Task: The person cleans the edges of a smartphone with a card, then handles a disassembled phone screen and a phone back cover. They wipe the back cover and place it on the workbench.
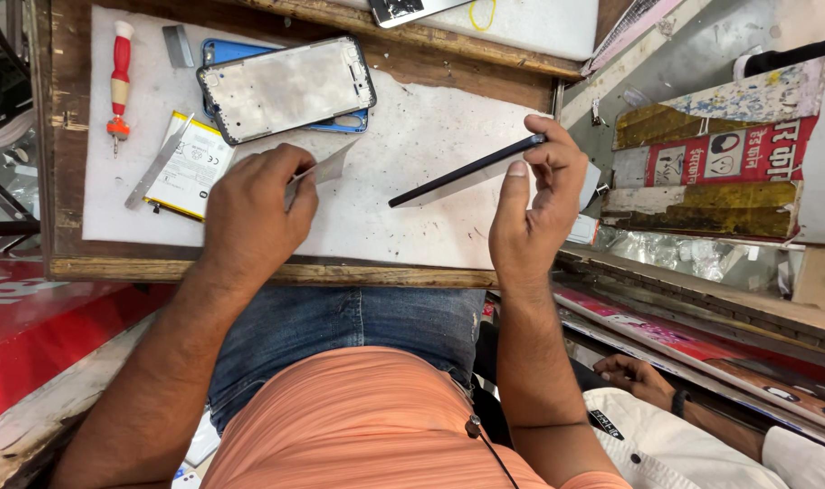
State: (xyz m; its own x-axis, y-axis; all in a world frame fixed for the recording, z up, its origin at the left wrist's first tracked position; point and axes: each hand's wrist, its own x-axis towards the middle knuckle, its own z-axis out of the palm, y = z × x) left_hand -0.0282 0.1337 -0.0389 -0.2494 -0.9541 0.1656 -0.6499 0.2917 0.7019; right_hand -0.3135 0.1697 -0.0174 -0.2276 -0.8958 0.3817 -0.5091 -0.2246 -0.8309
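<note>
A wooden bench [249,270] carries a white work mat [412,145] that covers most of its top. On the mat's far part lies a silver phone frame [286,88], face up, resting on a blue back cover [227,50] that shows at its edges. Left of them sits a flat battery [195,167] with a yellow border, and a metal ruler [159,163] lies slantwise across its corner. A red-handled screwdriver [120,77] rests near the mat's left edge, with a small grey blade [178,45] just beside it.

The right hand [534,213] is raised above the mat's right side, its fingers and thumb clamped on the end of a thin dark phone panel [462,172], held edge-on and tilted so the free end points down toward the mat's middle. The left hand [254,213] is closed, pinching a thin, pale plastic card [326,169] whose tip points toward the panel but stays apart from it.

At lower right, another person's hand [634,373] rests near stacked boards.
</note>
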